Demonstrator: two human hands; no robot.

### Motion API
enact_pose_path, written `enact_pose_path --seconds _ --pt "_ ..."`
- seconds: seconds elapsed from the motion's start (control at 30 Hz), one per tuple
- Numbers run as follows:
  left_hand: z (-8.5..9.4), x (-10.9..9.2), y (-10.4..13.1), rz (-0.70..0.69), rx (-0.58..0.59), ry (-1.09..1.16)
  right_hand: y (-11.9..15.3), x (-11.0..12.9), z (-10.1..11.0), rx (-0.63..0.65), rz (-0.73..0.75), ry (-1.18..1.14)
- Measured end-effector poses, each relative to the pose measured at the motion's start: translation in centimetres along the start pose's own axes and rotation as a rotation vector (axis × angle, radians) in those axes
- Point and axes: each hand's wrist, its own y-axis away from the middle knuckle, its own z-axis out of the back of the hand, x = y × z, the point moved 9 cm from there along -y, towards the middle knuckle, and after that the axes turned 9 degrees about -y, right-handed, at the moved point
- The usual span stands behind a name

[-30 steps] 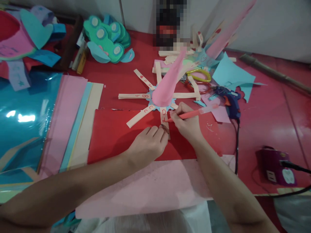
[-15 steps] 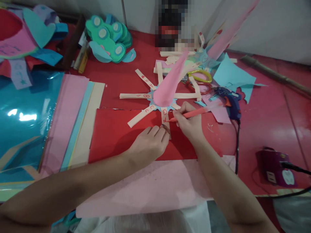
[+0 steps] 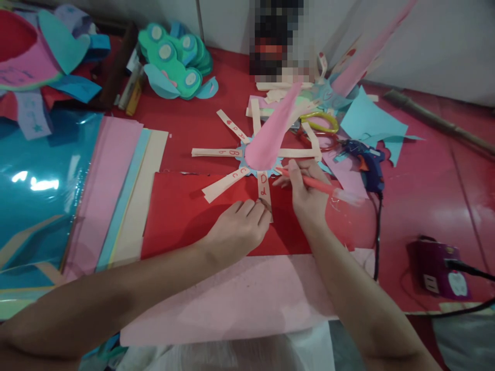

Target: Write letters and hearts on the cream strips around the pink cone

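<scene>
A pink paper cone (image 3: 273,136) stands on a scalloped blue paper base (image 3: 240,164), with cream paper strips radiating from it. Red letters mark several strips, and the strip with "D d" (image 3: 263,184) points toward me. My left hand (image 3: 243,224) is closed on the lower end of that strip, over a red sheet (image 3: 185,216). In my right hand (image 3: 307,188) is a red marker (image 3: 315,184), its tip near the blue base, just right of the "D" and off the strip.
At the right lie a blue glue gun (image 3: 367,167), scissors with yellow handles (image 3: 320,122), blue paper scraps (image 3: 373,118) and a purple power adapter (image 3: 441,268). Stacked coloured paper (image 3: 112,180) lies left. Green foam cutouts (image 3: 170,59) sit at the back.
My right hand has lifted the marker off the "d" and shifted slightly right, its tip now higher up. My left hand stays on the strip.
</scene>
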Motion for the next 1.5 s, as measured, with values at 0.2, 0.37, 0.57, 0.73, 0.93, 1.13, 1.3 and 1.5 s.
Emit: enact_pose_path --seconds 0.2,0.37,0.57,0.73,0.93,1.13,1.3,1.5 --pt "-0.7 0.3 -0.1 0.041 0.045 0.031 0.5 0.8 0.2 -0.021 0.066 0.076" --pt "-0.8 0.3 -0.1 0.039 0.051 0.028 0.4 1.1 0.0 -0.016 0.063 0.201" --pt "-0.7 0.5 -0.1 0.037 0.023 0.056 0.1 0.4 -1.7 0.169 0.052 0.273" --pt "-0.4 -0.3 -0.2 -0.036 -0.003 0.110 0.3 -0.2 -2.3 0.249 0.112 0.322" --pt "-0.7 -0.4 -0.1 -0.044 0.010 0.131 0.5 -0.9 -2.8 0.321 0.155 0.310" --pt "-0.6 -0.4 -0.1 -0.039 0.001 0.139 0.4 -0.9 -2.7 0.324 0.125 0.298" --pt "-0.5 -0.4 -0.1 -0.045 -0.002 0.131 0.4 -1.0 -2.8 0.340 0.131 0.290" --pt "-0.5 -0.5 -0.1 -0.053 -0.004 0.121 0.5 -0.5 -3.1 0.363 0.173 0.289"
